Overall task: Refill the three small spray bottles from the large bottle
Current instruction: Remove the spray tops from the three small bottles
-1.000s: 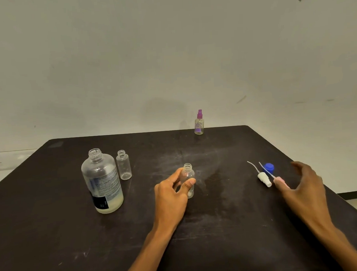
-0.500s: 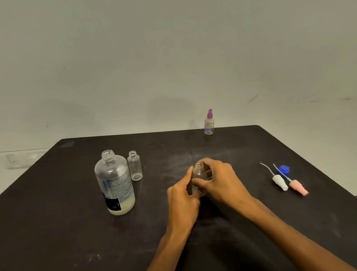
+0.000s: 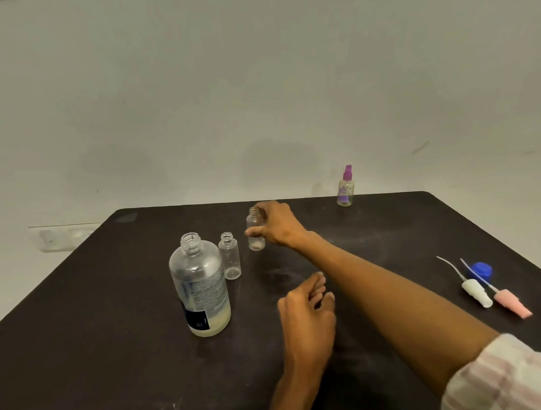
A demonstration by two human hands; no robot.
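While the right hand [image 3: 276, 224] grasps a small clear uncapped plastic bottle [image 3: 255, 233] far of centre on the black table [image 3: 83, 352], the left hand [image 3: 305, 315] hovers nearer, fingers relaxed, right of the large clear labelled bottle [image 3: 201, 285].

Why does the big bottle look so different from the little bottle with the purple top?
The big bottle is much larger, open at its neck, and stands near the left hand; the little purple-topped bottle is tiny, wears its sprayer, and stands at the table's far edge. Both are clear and upright.
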